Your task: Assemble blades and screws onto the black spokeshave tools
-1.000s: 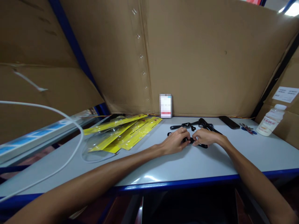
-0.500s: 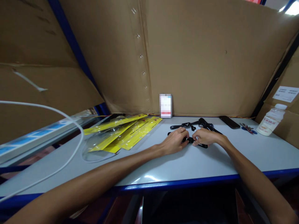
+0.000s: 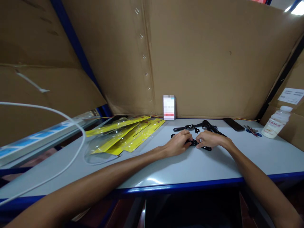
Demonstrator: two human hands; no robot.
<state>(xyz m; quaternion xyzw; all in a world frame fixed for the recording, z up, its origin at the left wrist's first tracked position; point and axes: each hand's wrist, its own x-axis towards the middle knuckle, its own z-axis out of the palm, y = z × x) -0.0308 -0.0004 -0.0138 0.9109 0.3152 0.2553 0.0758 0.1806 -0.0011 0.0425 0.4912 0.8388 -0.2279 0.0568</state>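
Observation:
A long black tool (image 3: pixel 194 142) lies low over the table with both of my hands on it; its exact kind is hard to make out. My left hand (image 3: pixel 180 141) has its fingers curled round the left part, and a rounded black end shows past it. My right hand (image 3: pixel 207 139) pinches the tool just right of the middle, with its other end sticking out below the palm. Behind my hands lie more black tool parts (image 3: pixel 210 126), a black handle (image 3: pixel 179 129) and a small black piece (image 3: pixel 197 130).
Yellow cards in clear plastic packaging (image 3: pixel 140 134) lie in a pile at left, beside a white cable (image 3: pixel 82 139). A lit phone (image 3: pixel 169 107) leans on the cardboard wall (image 3: pixel 201 63). At right are a dark phone (image 3: pixel 234 124), keys (image 3: pixel 252 130) and a plastic bottle (image 3: pixel 275 123).
Both hands keep their hold on the black tool in nearly the same place. The whole view has shifted very slightly.

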